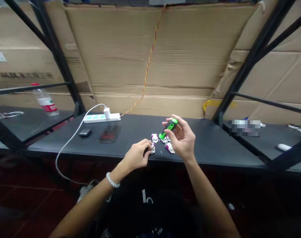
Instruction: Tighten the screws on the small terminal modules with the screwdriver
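Screwdriver (162, 136), rounded green-black handle (169, 126), thin shaft (155, 144), flat desk (135, 132)

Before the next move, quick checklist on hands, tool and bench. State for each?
1. Screwdriver held by the right hand: ok, fingers around the handle.
2. Screwdriver tip seated: cannot tell, the shaft runs down to the left hand's fingertips.
3. Left hand's grip on a part: cannot tell, the fingers hide it.
4. Purple-and-white pieces on the black tabletop: ok, grouped near the hands.
5. White cable away from both hands: ok, it hangs over the front edge, farther left.
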`<state>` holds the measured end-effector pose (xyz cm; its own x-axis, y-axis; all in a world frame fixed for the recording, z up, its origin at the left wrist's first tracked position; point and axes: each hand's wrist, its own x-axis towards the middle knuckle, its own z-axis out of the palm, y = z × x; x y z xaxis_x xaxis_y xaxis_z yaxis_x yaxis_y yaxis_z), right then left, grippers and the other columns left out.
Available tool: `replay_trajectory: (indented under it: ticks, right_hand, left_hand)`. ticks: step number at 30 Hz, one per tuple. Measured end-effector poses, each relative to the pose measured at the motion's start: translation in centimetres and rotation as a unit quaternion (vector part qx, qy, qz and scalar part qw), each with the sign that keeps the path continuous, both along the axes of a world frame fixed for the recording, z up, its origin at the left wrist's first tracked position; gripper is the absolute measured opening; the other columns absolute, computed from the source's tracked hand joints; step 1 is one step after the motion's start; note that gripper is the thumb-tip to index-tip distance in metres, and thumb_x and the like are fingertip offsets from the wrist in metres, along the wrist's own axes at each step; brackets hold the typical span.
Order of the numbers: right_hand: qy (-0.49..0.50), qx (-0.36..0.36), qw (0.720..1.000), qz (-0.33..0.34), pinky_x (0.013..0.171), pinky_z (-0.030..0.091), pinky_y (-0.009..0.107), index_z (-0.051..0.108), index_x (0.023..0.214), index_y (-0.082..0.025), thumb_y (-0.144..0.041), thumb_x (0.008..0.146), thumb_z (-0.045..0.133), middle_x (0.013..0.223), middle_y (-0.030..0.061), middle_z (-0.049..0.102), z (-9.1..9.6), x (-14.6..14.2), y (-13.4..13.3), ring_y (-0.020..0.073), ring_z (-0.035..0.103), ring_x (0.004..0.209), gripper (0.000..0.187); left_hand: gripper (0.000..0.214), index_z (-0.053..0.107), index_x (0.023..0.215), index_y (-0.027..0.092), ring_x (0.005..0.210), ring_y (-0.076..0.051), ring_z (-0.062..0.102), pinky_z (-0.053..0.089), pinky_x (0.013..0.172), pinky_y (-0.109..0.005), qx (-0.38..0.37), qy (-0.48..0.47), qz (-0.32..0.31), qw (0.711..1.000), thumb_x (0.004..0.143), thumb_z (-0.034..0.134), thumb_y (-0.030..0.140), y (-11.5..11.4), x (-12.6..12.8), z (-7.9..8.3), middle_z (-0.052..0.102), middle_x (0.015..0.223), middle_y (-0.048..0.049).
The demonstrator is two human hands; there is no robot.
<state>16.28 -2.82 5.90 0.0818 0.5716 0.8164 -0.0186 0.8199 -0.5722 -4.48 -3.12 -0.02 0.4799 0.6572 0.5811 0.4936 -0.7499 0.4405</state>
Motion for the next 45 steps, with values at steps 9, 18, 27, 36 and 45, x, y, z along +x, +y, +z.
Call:
replay_trajectory:
  ticks: [9, 18, 27, 36, 45]
  right_hand:
    - [-0.012, -0.008, 1.000, -0.009, 0.092, 0.073, 0.043, 0.068, 0.140, -0.029, -0.032, 0.092, 0.084, 0.124, 0.0095, 0.076, 0.1, -0.5, -0.5, 0.0266, 0.081, 0.109, 0.050]
    - [-0.028, -0.011, 1.000, -0.010, 0.095, 0.072, 0.044, 0.068, 0.142, -0.028, -0.028, 0.091, 0.084, 0.125, 0.0091, 0.077, 0.8, -0.2, 0.0, 0.0267, 0.082, 0.107, 0.054]
    - [-0.023, -0.006, 1.000, -0.009, 0.092, 0.072, 0.042, 0.070, 0.140, -0.029, -0.023, 0.090, 0.085, 0.123, 0.0086, 0.079, 0.7, -0.1, 0.1, 0.0262, 0.083, 0.106, 0.053]
    - [-0.038, -0.009, 0.999, -0.017, 0.091, 0.072, 0.042, 0.069, 0.141, -0.027, -0.028, 0.091, 0.084, 0.122, 0.0094, 0.077, 0.9, -0.4, 0.0, 0.0265, 0.082, 0.105, 0.052]
    - [-0.136, 0.035, 0.989, -0.051, 0.089, 0.068, 0.039, 0.069, 0.144, -0.038, -0.034, 0.090, 0.088, 0.117, 0.0050, 0.065, 1.9, -0.9, 0.6, 0.0215, 0.072, 0.100, 0.058]
  left_hand:
    - [0.013, 0.063, 0.098, 0.023, 0.101, -0.025, 0.074, 0.060, 0.092, -0.035, -0.014, 0.035, 0.022, 0.999, 0.096, 0.060, 0.010, -0.4, 0.3, 0.3, 0.072, 0.112, -0.0070]
    - [0.013, 0.061, 0.099, 0.023, 0.097, -0.024, 0.072, 0.059, 0.088, -0.035, -0.006, 0.049, 0.035, 0.998, 0.095, 0.058, 0.011, -0.6, 0.6, 0.5, 0.071, 0.109, -0.0070]
    - [0.016, 0.061, 0.100, 0.023, 0.098, -0.024, 0.072, 0.059, 0.088, -0.035, 0.000, 0.048, 0.036, 0.998, 0.092, 0.060, 0.009, -0.6, 0.5, 0.1, 0.070, 0.108, -0.0068]
    - [0.016, 0.060, 0.101, 0.023, 0.098, -0.025, 0.071, 0.058, 0.087, -0.035, 0.003, 0.061, 0.044, 0.997, 0.092, 0.059, 0.009, -0.5, 0.7, 0.2, 0.070, 0.108, -0.0066]
    - [0.015, 0.059, 0.099, 0.022, 0.097, -0.026, 0.069, 0.060, 0.087, -0.038, 0.015, 0.072, 0.062, 0.995, 0.092, 0.058, 0.009, -0.8, 1.2, 0.2, 0.069, 0.111, -0.0088]
